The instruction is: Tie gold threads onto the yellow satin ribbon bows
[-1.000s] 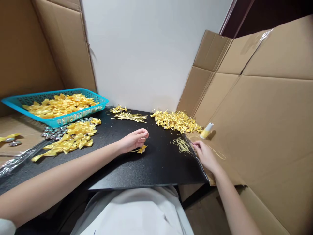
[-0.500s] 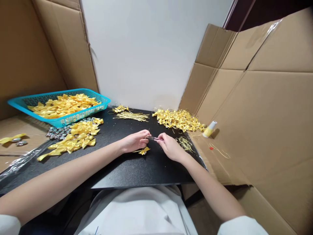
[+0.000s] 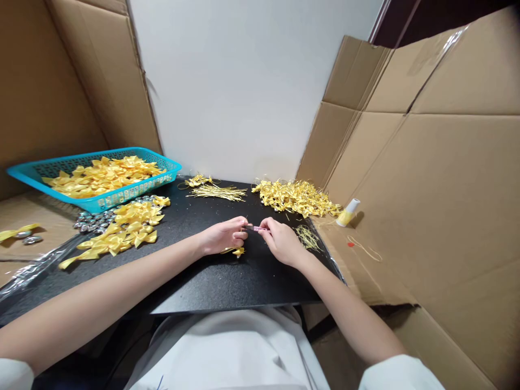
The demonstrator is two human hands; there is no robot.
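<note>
My left hand (image 3: pixel 228 236) is closed, its fingertips pinched on a yellow cord. A small yellow ribbon bow (image 3: pixel 239 252) with a shiny bead hangs just under these fingers, partly hidden by them. My right hand (image 3: pixel 280 240) is closed on a slim pink tool (image 3: pixel 257 228) with a dark metal tip; its exact kind is too small to tell. The tip reaches the left fingertips, where the cord is held. Loose yellow cord scraps (image 3: pixel 309 237) lie to the right of my right hand.
Yellow bows fill a blue basket (image 3: pixel 93 203) at the left. Before it lie silver beads (image 3: pixel 95 221) and more bows (image 3: pixel 134 222). Cut cords (image 3: pixel 219 192) and a heap of beaded bows (image 3: pixel 296 197) lie at the back. A thread cone (image 3: pixel 348 212) stands right, beside cardboard walls (image 3: pixel 447 179).
The pink tool shows more of its length between my hands now. The hanging bow has turned slightly and is more covered by the left fingers. The view has shifted a little.
</note>
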